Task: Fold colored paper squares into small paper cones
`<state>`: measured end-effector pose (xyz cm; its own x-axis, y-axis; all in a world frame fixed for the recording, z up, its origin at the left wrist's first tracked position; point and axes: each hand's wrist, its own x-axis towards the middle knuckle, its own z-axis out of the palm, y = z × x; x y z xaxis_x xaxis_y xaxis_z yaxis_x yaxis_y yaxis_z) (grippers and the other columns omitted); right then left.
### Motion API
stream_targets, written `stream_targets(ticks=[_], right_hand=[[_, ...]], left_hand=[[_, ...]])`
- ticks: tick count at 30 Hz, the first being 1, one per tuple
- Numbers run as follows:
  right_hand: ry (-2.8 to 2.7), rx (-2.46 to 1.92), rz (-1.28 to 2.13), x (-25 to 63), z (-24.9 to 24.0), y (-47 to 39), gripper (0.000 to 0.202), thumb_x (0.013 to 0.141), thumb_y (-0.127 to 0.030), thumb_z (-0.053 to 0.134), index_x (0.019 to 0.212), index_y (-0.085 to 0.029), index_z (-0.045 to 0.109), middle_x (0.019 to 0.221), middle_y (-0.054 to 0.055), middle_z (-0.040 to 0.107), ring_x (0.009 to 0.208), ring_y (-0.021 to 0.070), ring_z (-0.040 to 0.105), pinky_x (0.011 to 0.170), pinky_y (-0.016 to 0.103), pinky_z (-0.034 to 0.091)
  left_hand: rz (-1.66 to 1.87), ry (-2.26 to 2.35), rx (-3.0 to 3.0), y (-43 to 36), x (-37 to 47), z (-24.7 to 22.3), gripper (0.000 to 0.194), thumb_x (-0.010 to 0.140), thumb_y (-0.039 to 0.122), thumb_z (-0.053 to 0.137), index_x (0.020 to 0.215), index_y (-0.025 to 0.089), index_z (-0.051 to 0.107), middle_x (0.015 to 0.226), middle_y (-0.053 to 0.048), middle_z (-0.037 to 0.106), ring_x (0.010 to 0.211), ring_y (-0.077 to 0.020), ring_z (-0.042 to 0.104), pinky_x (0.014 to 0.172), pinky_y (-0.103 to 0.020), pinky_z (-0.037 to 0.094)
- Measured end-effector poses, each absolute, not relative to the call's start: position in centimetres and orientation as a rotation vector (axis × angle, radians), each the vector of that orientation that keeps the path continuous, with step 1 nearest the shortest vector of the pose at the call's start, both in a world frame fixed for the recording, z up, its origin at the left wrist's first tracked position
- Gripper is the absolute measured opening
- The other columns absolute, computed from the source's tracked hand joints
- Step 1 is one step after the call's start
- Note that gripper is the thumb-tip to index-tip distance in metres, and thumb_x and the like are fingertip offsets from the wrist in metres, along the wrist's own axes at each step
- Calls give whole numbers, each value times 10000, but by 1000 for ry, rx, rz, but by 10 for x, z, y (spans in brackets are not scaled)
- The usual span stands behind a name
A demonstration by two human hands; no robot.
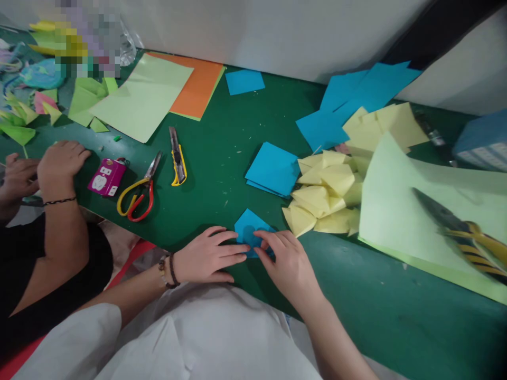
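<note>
A small piece of blue paper (247, 221) lies on the green table near its front edge, a corner pointing away from me. My left hand (209, 254) rests flat with spread fingers, its fingertips on the left side of the paper. On the right side, my right hand (283, 256) has thumb and index finger brought close together at the paper, partly covering it. Just beyond sits a stack of blue squares (273, 169), beside a pile of folded pale yellow pieces (327, 192).
Scissors (144, 192), a yellow cutter (178, 158) and a purple box (106, 178) lie to the left, near another person's hand (63, 163). Large green sheets (428, 211) with a second pair of scissors (463, 232) are at right. More blue sheets (356, 95) lie by the wall.
</note>
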<state>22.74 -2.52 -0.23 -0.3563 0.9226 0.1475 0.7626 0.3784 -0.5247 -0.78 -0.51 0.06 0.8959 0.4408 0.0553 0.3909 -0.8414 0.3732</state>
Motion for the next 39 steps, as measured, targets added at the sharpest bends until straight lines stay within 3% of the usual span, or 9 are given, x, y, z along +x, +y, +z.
stream_targets(ticks=[5, 10, 13, 19, 32, 37, 39], right_hand=[[-2068, -1476, 430, 233, 16, -45, 200, 910, -196, 565, 1109, -197, 568, 972, 60, 703, 837, 182, 639, 778, 332, 527], [-1976, -1476, 935, 232, 19, -80, 160, 925, -189, 509, 1072, -233, 553, 1150, 44, 698, 546, 63, 600, 590, 209, 536], [-1971, -1454, 1086, 226, 11, -90, 175, 923, -185, 485, 1081, -237, 539, 1272, 73, 650, 537, 64, 622, 568, 210, 544], [-1958, -1471, 1147, 218, 5, -92, 188, 922, -208, 450, 1097, -228, 518, 1302, 112, 629, 490, 83, 625, 494, 222, 529], [-1731, -1864, 761, 243, 13, -100, 126, 936, -303, 503, 1020, -217, 544, 1171, 108, 700, 412, 65, 527, 424, 207, 498], [-1964, -1744, 288, 232, 5, -80, 82, 934, -264, 548, 915, -200, 595, 844, 34, 696, 619, 112, 622, 558, 217, 470], [-2075, -1715, 156, 226, -1, -71, 102, 935, -245, 547, 870, -194, 606, 735, 13, 648, 603, 123, 589, 553, 239, 425]], left_hand=[[206, 618, 2696, -5, -7, 0, 483, 915, 565, 511, 1224, 210, 614, 1396, -35, 556, 1268, -270, 450, 1045, -437, 346], [186, 627, 2690, -6, -7, 0, 469, 927, 554, 495, 1228, 213, 609, 1417, -33, 536, 1266, -267, 452, 1049, -438, 342], [181, 614, 2701, -6, -7, 0, 469, 922, 543, 512, 1240, 211, 601, 1417, -35, 535, 1267, -267, 449, 1048, -440, 348], [163, 617, 2702, -6, -6, 1, 444, 936, 520, 500, 1236, 208, 600, 1427, -20, 526, 1267, -268, 447, 1051, -444, 348], [190, 616, 2654, -4, -8, 1, 436, 931, 514, 514, 1231, 213, 611, 1385, -40, 567, 1262, -276, 450, 1048, -448, 341], [136, 620, 2611, -2, -9, 0, 607, 923, 589, 472, 1405, 219, 455, 1376, -70, 570, 1280, -288, 431, 1056, -452, 314], [129, 639, 2587, -2, -9, -2, 705, 908, 619, 472, 1461, 193, 370, 1328, -95, 601, 1282, -296, 426, 1058, -453, 305]])
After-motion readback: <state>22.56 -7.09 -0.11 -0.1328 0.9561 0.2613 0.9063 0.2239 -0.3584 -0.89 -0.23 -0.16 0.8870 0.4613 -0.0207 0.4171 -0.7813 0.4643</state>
